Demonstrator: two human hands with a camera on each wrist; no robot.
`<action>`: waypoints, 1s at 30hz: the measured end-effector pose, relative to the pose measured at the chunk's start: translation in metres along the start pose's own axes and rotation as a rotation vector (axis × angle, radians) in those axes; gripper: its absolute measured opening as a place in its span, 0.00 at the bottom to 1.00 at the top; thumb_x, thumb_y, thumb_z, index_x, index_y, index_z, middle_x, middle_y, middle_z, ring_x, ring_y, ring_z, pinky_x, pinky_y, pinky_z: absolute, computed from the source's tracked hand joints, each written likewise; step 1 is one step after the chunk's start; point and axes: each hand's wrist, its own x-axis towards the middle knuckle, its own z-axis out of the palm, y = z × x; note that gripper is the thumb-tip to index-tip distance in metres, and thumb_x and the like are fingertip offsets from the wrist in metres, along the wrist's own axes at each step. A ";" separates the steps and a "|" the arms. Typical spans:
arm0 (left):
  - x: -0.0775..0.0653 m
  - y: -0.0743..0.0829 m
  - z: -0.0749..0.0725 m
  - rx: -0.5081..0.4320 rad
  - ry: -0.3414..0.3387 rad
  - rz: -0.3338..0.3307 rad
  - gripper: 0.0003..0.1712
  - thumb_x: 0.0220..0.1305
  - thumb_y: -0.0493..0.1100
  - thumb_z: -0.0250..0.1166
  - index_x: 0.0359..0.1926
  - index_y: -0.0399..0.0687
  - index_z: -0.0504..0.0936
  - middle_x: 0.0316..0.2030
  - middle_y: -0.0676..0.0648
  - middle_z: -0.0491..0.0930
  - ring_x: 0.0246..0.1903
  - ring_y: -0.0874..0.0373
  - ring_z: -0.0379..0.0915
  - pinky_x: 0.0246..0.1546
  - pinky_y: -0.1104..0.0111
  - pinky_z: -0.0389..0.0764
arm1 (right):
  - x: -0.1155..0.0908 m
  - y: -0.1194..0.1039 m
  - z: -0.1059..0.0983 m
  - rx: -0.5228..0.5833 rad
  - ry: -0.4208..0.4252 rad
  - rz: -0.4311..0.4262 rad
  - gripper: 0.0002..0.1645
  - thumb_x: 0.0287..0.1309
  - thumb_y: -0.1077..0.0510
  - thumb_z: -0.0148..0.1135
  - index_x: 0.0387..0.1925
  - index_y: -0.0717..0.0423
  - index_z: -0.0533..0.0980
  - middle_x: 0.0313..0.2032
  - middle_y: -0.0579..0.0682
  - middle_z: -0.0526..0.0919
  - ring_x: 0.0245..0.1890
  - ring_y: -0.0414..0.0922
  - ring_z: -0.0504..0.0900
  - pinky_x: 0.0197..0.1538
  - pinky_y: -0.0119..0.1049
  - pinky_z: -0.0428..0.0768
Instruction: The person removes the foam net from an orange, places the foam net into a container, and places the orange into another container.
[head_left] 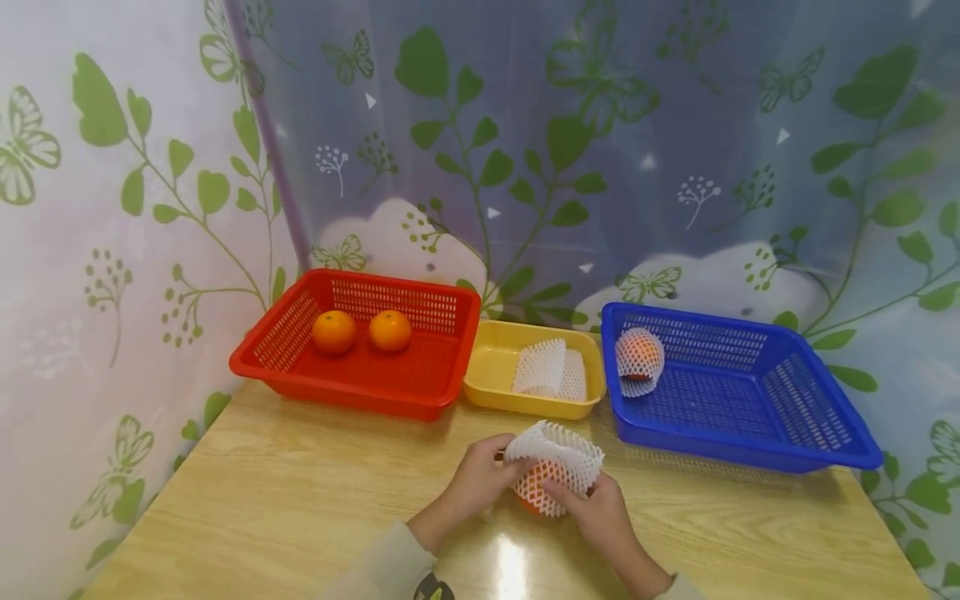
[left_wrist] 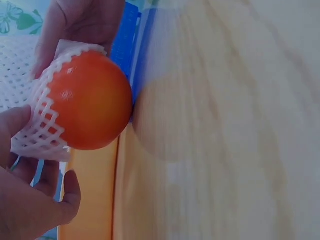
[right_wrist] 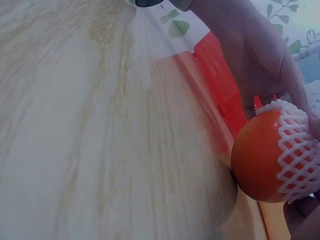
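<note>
The left hand (head_left: 480, 473) is partly closed and pinches one side of a white foam net sleeve (head_left: 573, 462) between thumb and fingers. The right hand (head_left: 603, 512) is also partly curled and holds the other side, with its thumb on the net. Inside the sleeve sits an orange (left_wrist: 95, 102), covered only in part; its bare end faces the wooden table (head_left: 300, 500). Whether it touches the table, I cannot tell. The hands work in front of a yellow tray (head_left: 525, 405), in which more foam net sleeves (head_left: 540, 367) lie. To the left, a red basket (head_left: 360, 403) contains two oranges (head_left: 390, 331); to the right, a blue basket (head_left: 720, 450) contains one netted orange (head_left: 640, 354), near its left wall.
</note>
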 end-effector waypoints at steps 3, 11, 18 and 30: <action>0.000 -0.001 -0.002 0.004 -0.014 -0.004 0.11 0.63 0.44 0.68 0.43 0.44 0.84 0.41 0.51 0.85 0.46 0.55 0.78 0.49 0.61 0.78 | 0.000 0.000 -0.001 -0.028 0.025 -0.036 0.21 0.52 0.61 0.72 0.48 0.64 0.79 0.45 0.54 0.85 0.45 0.35 0.80 0.51 0.30 0.77; 0.000 -0.003 -0.010 0.026 -0.067 -0.009 0.19 0.62 0.48 0.68 0.51 0.45 0.81 0.44 0.51 0.83 0.47 0.57 0.76 0.51 0.59 0.75 | -0.001 -0.005 -0.001 0.005 0.050 -0.081 0.18 0.51 0.63 0.72 0.45 0.67 0.81 0.43 0.58 0.86 0.43 0.35 0.82 0.49 0.30 0.79; -0.002 -0.004 -0.014 0.093 -0.175 0.028 0.30 0.58 0.49 0.72 0.59 0.44 0.77 0.54 0.47 0.78 0.55 0.52 0.72 0.56 0.51 0.72 | 0.002 -0.007 0.000 -0.022 0.153 -0.108 0.13 0.49 0.66 0.73 0.39 0.67 0.83 0.36 0.55 0.87 0.37 0.34 0.82 0.42 0.28 0.81; -0.001 -0.007 -0.013 0.110 -0.196 0.070 0.23 0.58 0.48 0.72 0.53 0.46 0.80 0.50 0.50 0.80 0.52 0.55 0.75 0.56 0.53 0.73 | 0.005 -0.010 0.000 -0.002 0.130 -0.114 0.20 0.53 0.65 0.71 0.47 0.68 0.77 0.45 0.59 0.84 0.44 0.33 0.80 0.48 0.26 0.78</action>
